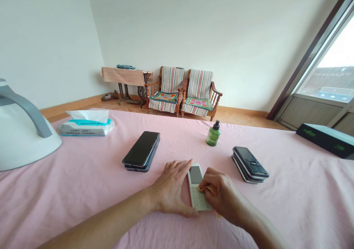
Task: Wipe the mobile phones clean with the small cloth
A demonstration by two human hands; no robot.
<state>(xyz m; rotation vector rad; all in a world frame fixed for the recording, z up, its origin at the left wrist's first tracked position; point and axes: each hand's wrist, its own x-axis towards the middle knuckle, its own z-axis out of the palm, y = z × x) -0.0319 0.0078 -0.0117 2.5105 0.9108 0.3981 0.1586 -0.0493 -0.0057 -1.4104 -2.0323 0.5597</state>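
A small white keypad phone [197,187] lies on the pink tablecloth [83,190] in front of me. My left hand [171,190] rests flat beside it, fingers along its left edge and thumb at its lower end, steadying it. My right hand [219,195] is curled over the keypad, its fingers pinched on a small yellowish piece pressed against the keys. I cannot make out what that piece is. A stack of dark smartphones [142,151] lies to the left, and a stack of black keypad phones [249,164] to the right.
A small green spray bottle [213,134] stands behind the phone. A tissue pack [86,124] sits at the far left, next to a large white appliance with a grey handle [22,131]. A dark box [326,138] lies at the right edge. Two chairs [182,92] stand beyond the table.
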